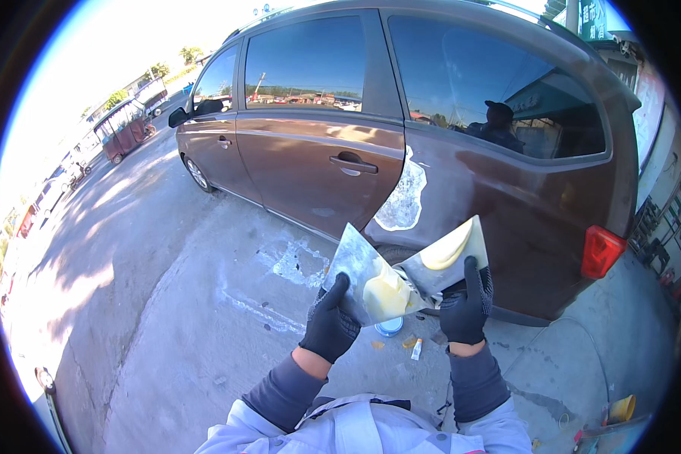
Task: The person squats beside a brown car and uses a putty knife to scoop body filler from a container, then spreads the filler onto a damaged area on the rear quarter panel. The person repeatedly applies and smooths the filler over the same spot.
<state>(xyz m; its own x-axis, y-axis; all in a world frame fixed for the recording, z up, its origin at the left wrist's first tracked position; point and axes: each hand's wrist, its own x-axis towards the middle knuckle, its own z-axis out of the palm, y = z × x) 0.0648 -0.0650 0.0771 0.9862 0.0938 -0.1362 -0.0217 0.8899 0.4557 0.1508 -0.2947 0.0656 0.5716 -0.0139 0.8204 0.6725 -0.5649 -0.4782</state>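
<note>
Black gloves cover both of my hands. My left hand (pixel 331 321) grips a flat metal plate (pixel 349 261), thumb on top, with a pale yellow lump of putty (pixel 386 299) near its inner edge. In my right hand (pixel 466 306) is a wide metal putty spreader (pixel 461 271), and cream putty is smeared across its upper face. The inner edges of plate and spreader meet or overlap; exact contact is unclear. Beyond them stands a brown car (pixel 522 204), with a sanded whitish patch (pixel 405 198) on its rear side panel behind the rear door.
Below my hands, a blue-rimmed tin (pixel 390 327) and a small white tube (pixel 417 349) rest on the concrete. A hose (pixel 601 356) curves at right near a yellow container (pixel 622 408). Metal racks (pixel 658 227) line the right wall. A red three-wheeler (pixel 125 130) is parked far left.
</note>
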